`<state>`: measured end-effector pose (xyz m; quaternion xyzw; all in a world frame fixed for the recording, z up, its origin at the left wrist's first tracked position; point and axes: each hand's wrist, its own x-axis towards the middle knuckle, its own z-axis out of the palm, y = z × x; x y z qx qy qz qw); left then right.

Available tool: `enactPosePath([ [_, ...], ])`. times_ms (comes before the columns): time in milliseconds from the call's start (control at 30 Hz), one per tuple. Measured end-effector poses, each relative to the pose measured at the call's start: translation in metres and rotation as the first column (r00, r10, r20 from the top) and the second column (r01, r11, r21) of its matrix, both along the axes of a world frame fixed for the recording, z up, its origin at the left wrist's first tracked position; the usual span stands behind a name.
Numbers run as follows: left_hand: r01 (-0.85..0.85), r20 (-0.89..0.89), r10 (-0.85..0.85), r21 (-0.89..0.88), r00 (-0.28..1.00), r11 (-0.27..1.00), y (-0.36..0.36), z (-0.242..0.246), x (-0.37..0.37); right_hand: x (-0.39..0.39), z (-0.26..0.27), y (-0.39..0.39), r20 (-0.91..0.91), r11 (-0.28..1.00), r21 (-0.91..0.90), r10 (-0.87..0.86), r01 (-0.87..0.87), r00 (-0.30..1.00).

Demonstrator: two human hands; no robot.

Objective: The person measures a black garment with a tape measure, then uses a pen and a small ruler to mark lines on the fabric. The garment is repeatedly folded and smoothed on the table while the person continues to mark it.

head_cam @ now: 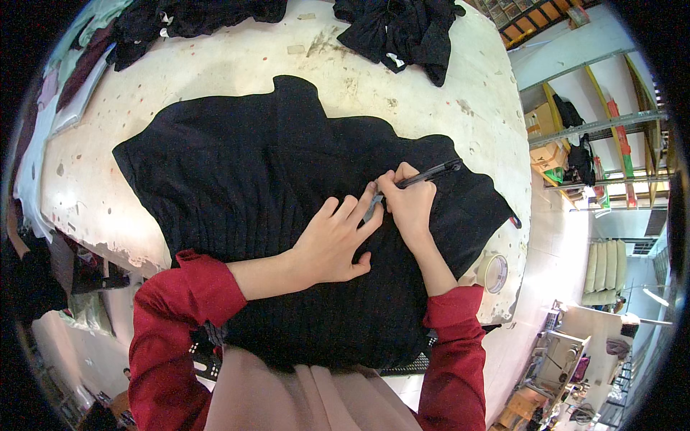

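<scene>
A black garment (237, 145) with gathered or pleated fabric lies spread over the table and hangs past its near edge. On it, my left hand (331, 242) rests palm down with its fingers apart. Its fingertips press beside and on a small grey piece (373, 207), partly hidden under them; I cannot tell what it is made of. My right hand (409, 199) grips a slim black pen (431, 173), its tail slanting up to the right. The pen's tip is hidden by the fingers, close to the grey piece.
The pale, stained table (215, 70) has a curved-looking right edge. A tape roll (493, 273) sits near that edge. More black garments (399, 32) lie at the far side, and folded cloth (38, 156) lines the left. Shelving (598, 124) with boxes stands to the right.
</scene>
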<state>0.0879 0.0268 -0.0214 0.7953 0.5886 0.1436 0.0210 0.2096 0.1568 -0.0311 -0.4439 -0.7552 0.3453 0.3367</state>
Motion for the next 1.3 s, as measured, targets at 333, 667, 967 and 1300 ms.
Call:
enactPosePath([
  [333,-0.086,-0.121,0.087,0.012,0.989,0.996,-0.018,0.001,0.019,0.012,0.021,0.001,-0.287,0.876,-0.474,-0.056,-0.090,0.956],
  [667,-0.090,-0.157,0.105,0.098,0.982,0.991,-0.024,-0.007,0.023,0.016,-0.004,-0.007,-0.017,0.959,-0.132,0.251,-0.251,0.968],
  [967,-0.076,-0.194,0.095,0.105,0.976,0.992,-0.023,-0.005,0.022,0.013,0.000,-0.008,0.040,0.967,-0.033,0.253,-0.252,0.967],
  [1300,-0.071,-0.164,0.083,0.078,0.983,0.994,-0.021,-0.003,0.021,0.014,0.003,-0.008,-0.074,0.963,-0.232,0.124,-0.138,0.990],
])
